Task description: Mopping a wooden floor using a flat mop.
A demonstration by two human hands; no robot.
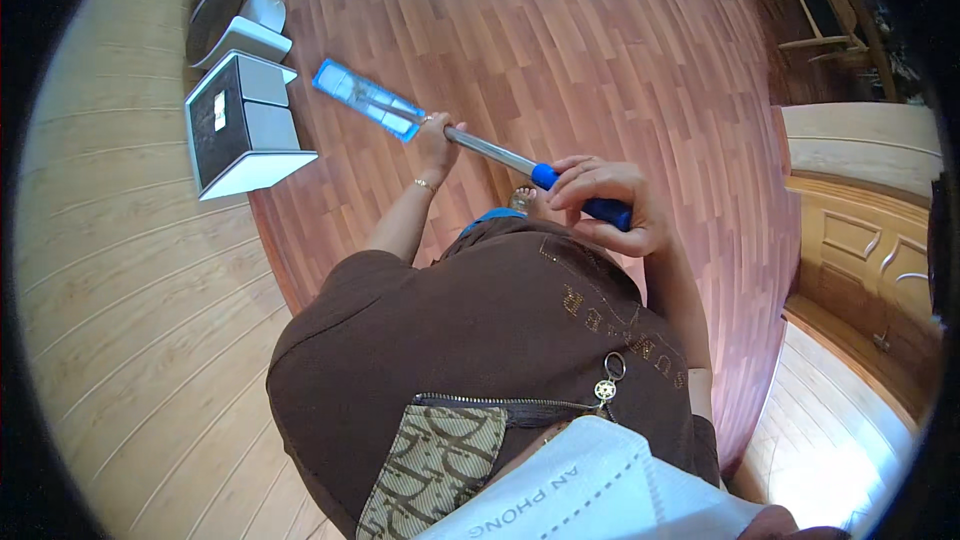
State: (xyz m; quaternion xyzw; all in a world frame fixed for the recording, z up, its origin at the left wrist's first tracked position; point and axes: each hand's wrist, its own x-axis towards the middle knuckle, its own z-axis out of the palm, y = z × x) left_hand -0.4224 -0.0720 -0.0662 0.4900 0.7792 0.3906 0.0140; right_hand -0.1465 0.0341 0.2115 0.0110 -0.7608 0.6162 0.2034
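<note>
A flat mop with a metal pole and a blue-edged rectangular head (368, 100) stretches across the view, its head low over the wood-look floor at the upper left. My left hand (437, 145) wraps round the pole partway down, on the side nearer the head. Higher up, my right hand (612, 202) is closed on the blue handle (606, 212) in front of my body. Whether the mop head touches the floor I cannot tell for certain.
Left of the mop head, a white cabinet-like box with a dark top (222, 125) stands by the wall, with round white containers (238, 15) beyond it. A wooden door (865, 250) is on the right. A wooden chair (815, 5) stands at the far right.
</note>
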